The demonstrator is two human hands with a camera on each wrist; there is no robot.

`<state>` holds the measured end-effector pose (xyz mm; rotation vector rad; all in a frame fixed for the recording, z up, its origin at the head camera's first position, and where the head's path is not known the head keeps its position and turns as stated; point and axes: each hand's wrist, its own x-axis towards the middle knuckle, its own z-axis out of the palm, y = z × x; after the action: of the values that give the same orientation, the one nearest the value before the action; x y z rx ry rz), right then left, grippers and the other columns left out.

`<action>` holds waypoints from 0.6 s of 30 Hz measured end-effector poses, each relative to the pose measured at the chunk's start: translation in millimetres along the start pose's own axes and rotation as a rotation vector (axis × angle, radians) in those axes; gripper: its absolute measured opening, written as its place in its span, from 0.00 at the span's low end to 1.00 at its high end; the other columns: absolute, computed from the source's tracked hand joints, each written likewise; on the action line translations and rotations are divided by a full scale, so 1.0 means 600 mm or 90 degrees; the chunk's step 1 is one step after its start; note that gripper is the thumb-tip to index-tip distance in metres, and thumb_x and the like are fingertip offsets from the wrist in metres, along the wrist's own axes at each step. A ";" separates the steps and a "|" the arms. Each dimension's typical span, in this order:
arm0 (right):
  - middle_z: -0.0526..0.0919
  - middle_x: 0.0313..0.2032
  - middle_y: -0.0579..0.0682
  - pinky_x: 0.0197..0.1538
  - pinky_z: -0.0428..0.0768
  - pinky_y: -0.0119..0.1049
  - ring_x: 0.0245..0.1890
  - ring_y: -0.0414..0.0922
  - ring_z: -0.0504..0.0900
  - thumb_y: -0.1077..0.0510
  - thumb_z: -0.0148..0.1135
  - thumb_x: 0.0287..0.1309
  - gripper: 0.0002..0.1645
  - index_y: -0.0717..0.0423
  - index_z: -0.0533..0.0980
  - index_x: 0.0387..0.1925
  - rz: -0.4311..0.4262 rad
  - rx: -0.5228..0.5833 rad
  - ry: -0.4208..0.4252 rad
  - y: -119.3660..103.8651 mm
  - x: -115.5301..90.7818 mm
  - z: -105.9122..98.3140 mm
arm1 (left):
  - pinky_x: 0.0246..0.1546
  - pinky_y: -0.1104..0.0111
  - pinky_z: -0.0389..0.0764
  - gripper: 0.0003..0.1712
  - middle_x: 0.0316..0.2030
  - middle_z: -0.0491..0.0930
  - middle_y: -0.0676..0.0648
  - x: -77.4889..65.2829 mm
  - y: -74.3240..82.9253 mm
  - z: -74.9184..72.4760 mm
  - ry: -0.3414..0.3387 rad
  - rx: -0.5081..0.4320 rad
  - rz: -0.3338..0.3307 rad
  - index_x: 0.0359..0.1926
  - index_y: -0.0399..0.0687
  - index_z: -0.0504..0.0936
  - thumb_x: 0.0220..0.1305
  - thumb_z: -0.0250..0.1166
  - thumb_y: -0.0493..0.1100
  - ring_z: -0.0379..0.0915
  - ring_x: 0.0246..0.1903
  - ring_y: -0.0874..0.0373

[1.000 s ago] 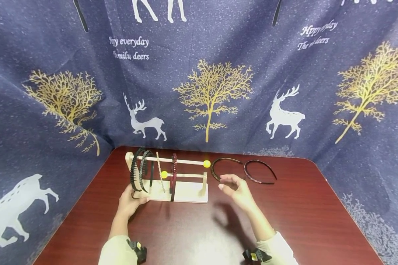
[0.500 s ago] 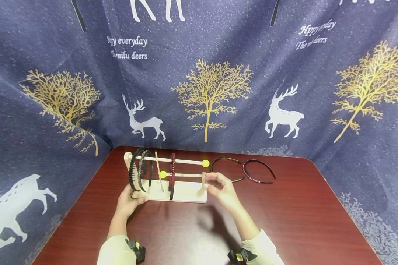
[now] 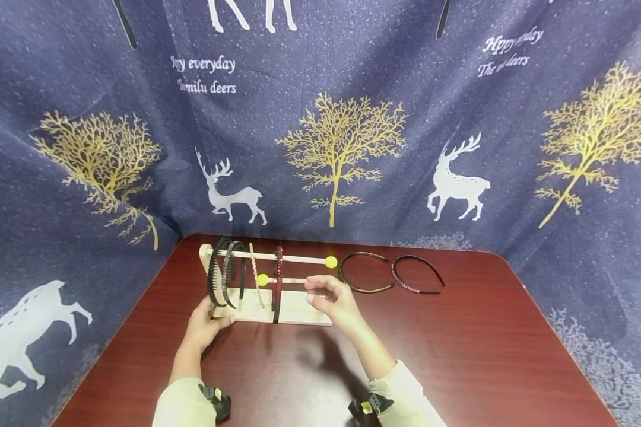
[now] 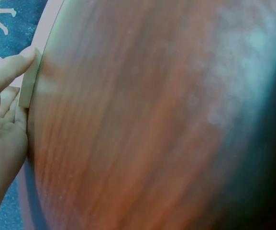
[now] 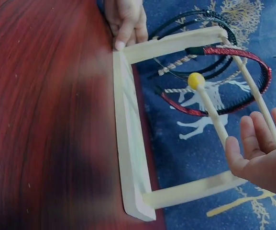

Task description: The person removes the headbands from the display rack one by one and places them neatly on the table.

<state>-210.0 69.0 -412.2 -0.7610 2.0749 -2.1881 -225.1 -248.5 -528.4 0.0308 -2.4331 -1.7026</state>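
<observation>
A pale wooden headband rack (image 3: 304, 311) with two rods tipped by yellow balls stands left of the table's middle. My left hand (image 3: 202, 326) grips the left end of its base, thumb on top; the left wrist view shows this pinch on the wooden edge (image 4: 30, 84). From the upper rod hang a black toothed headband (image 3: 212, 279), a glittery grey one (image 3: 226, 276), a thin cream beaded one (image 3: 254, 270) and a dark red one (image 3: 279, 276). My right hand (image 3: 339, 305) hovers at the rack's right post, mostly hiding it, fingers spread and holding nothing.
Two headbands lie on the table right of the rack: a dark gold one (image 3: 374, 290) and a black one with pinkish beads (image 3: 403, 286). The reddish-brown table (image 3: 486, 344) ends against a blue cloth (image 3: 310, 166) printed with deer and trees.
My right hand has moved left, from beside the dark gold headband to the rack's right post. The left hand keeps its grip on the base, and the headbands hang as before.
</observation>
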 end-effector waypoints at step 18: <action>0.72 0.50 0.74 0.48 0.79 0.39 0.50 0.67 0.71 0.75 0.58 0.52 0.27 0.74 0.65 0.56 -0.012 0.044 -0.031 0.049 0.025 0.042 | 0.63 0.52 0.59 0.35 0.58 0.67 0.31 -0.001 -0.002 0.000 0.000 -0.030 -0.004 0.56 0.35 0.68 0.45 0.69 0.24 0.57 0.61 0.42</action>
<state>-223.0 37.0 -435.1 -0.8220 1.9665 -2.2155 -224.4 -248.9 -529.6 0.0329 -2.3951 -1.7619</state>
